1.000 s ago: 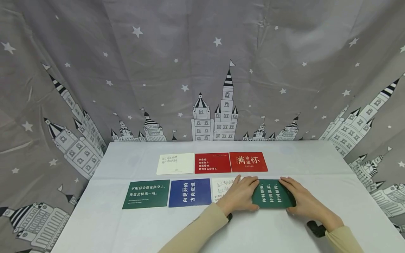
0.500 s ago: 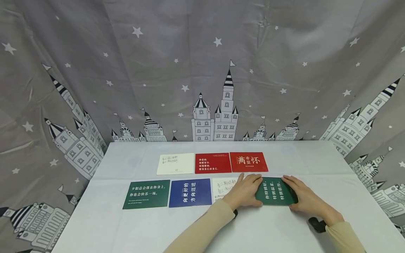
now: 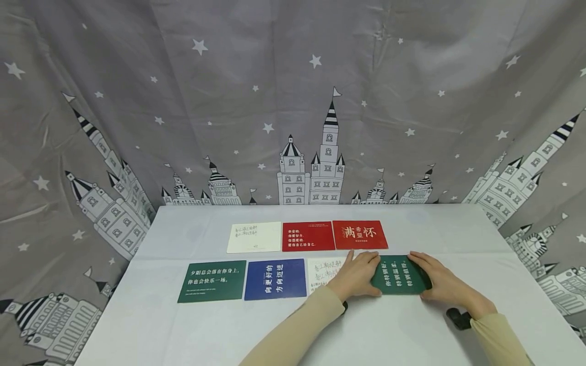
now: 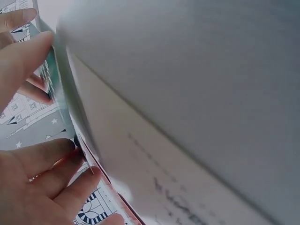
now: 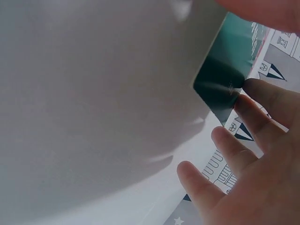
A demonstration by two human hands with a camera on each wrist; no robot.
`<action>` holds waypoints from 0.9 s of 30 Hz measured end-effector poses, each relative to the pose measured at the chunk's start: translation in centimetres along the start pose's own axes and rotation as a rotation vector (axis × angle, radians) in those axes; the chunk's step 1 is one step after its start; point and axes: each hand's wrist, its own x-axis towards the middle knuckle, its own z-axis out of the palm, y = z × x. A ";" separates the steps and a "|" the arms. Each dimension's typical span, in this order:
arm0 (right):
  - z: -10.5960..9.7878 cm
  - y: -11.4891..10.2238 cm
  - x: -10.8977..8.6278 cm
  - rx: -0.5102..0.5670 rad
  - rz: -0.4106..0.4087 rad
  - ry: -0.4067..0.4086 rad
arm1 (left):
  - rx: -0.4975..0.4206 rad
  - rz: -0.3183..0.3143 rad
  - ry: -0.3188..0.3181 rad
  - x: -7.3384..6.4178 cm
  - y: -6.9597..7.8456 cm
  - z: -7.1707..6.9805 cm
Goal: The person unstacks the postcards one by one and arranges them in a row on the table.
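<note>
A green postcard (image 3: 397, 277) with white vertical lettering lies at the right end of the near row. My left hand (image 3: 359, 274) holds its left end, thumb near the front corner and fingers near the back. The right hand (image 3: 441, 279) grips the opposite end the same way. In the right wrist view, fingertips (image 5: 246, 84) meet the green postcard's (image 5: 225, 70) edge, and other fingers extend past its corner. Just left of it, a white handwritten postcard (image 3: 322, 272) is partly hidden under my left hand and forearm.
A blue postcard (image 3: 275, 278) and another green postcard (image 3: 212, 281) continue the near row leftward. Behind lie a white postcard (image 3: 254, 237) and two red postcards, one lettered in lines (image 3: 308, 236), one in large characters (image 3: 360, 235). A grey castle-print curtain (image 3: 293, 101) backs the white table (image 3: 183, 335).
Both hands have shifted the green postcard slightly right and away from me, mostly in the first half second. The other postcards stay put.
</note>
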 end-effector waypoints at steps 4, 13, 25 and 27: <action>-0.1 0.0 0.2 0.002 0.015 -0.019 | -0.004 -0.013 -0.004 0.2 0.2 -0.1; -0.2 0.3 0.4 0.025 0.026 -0.039 | -0.016 -0.034 -0.012 0.6 0.3 0.0; -0.4 0.2 0.4 0.059 0.008 -0.060 | -0.026 -0.042 -0.033 0.6 0.3 0.1; -0.3 0.2 0.4 0.052 0.019 -0.061 | -0.024 -0.042 -0.039 0.6 0.4 0.0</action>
